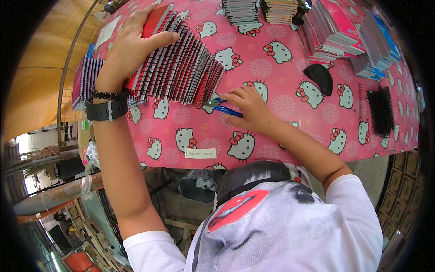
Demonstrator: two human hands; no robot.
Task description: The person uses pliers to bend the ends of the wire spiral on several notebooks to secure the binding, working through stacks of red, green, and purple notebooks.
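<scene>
While steadying red spiral-bound notebooks (181, 68) with a spread left hand (131, 43), gripping blue-handled pliers (229, 110) in the right hand (251, 106); apparently past coiling, with an unclear amount of end-trimming left.

Pink cat-print tbl (281, 115) here, and it's loaded! Red spiral notebks (176, 68) fanned, L; purple stack (87, 79) just L of 'em; paper slip (200, 153), near edge; blk rounded item (320, 79), R of ctr; blk coils (380, 111), R; pink bk pile (333, 34), far R; green-edged stack (241, 12), far ctr.
</scene>
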